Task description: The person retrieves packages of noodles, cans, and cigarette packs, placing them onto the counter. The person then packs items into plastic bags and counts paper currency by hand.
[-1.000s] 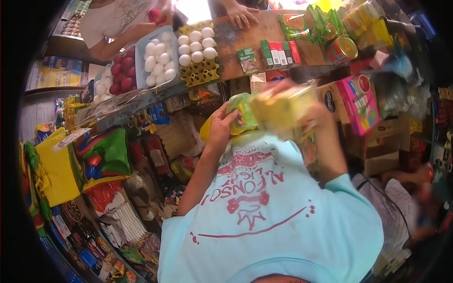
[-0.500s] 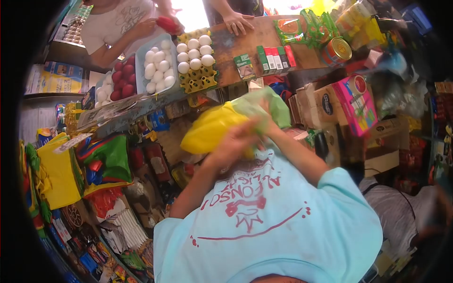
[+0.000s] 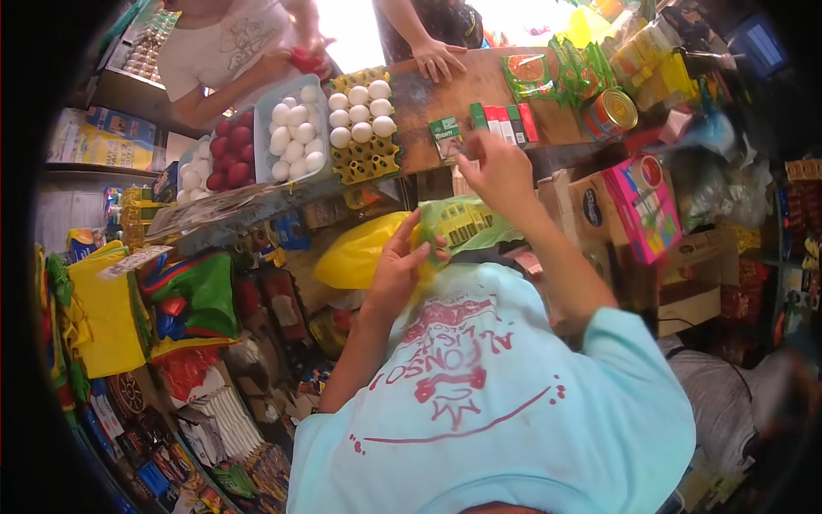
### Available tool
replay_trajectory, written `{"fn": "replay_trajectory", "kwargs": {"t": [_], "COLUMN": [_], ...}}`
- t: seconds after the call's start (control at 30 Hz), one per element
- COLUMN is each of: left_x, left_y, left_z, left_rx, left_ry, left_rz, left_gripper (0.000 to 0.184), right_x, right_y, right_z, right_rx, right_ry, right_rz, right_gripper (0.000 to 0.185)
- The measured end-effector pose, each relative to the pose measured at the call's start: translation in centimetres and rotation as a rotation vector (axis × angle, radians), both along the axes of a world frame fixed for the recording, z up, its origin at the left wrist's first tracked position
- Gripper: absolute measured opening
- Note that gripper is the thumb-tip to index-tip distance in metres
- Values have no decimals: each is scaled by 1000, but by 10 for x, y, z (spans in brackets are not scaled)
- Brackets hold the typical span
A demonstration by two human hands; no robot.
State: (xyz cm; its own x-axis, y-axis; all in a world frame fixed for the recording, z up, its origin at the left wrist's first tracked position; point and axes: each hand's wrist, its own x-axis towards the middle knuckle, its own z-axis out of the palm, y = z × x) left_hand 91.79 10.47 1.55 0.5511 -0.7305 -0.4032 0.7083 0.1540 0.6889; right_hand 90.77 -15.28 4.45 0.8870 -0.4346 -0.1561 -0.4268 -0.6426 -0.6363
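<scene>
My left hand (image 3: 401,264) is closed on plastic bags in front of my chest. On its left bulges a yellow plastic bag (image 3: 351,250); on its right lies a pale green plastic bag (image 3: 467,224) with a yellowish print or contents showing. My right hand (image 3: 501,171) is raised over the counter's near edge, fingers bent, thumb and forefinger apart, with nothing visible between them. Just beyond its fingertips lies a green cigarette pack (image 3: 446,137). A row of green, red and white packs (image 3: 511,124) stands beside it, partly behind the hand.
On the wooden counter (image 3: 419,103) sit a tray of white eggs (image 3: 361,111), tubs of white eggs (image 3: 295,141) and red eggs (image 3: 229,154), and a large can (image 3: 612,111). Two people stand across it, one resting a hand (image 3: 438,58) there. Folded bags (image 3: 103,313) hang at left.
My right hand has left the bags and moved up to the cigarette packs. My left hand keeps hold of the bags, which have spread apart. A person opposite still handles something red.
</scene>
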Motion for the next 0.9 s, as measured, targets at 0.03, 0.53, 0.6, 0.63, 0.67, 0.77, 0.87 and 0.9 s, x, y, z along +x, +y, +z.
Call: {"fn": "replay_trajectory", "kwargs": {"t": [0.03, 0.53, 0.6, 0.63, 0.67, 0.77, 0.87, 0.9], "left_x": [-2, -12, -13, -13, -14, -17, -18, -18], "left_y": [-1, 4, 4, 4, 4, 0, -4, -5], "left_z": [-8, -28, -29, -32, -34, -35, -32, -29], "left_rx": [17, 134, 131, 128, 124, 135, 147, 149], "left_ry": [6, 18, 19, 20, 22, 32, 43, 43], "left_rz": [-16, -18, -20, -23, -27, -54, -70, -74], "left_gripper": [64, 64, 64, 64, 64, 65, 65, 65], "right_x": [18, 74, 68, 68, 66, 68, 75, 77], "right_y": [-3, -54, -65, -67, -68, -53, -29, -23], "right_z": [-18, -60, -60, -62, -66, -57, -59, -61], "right_rx": [-249, -431, -415, -397, -380, -369, -435, -468], "right_ry": [-148, 392, 379, 352, 326, 345, 374, 376], "right_rz": [-13, -192, -248, -261, -276, -262, -218, -202], "right_gripper": [85, 138, 127, 128, 128, 136, 143, 145]}}
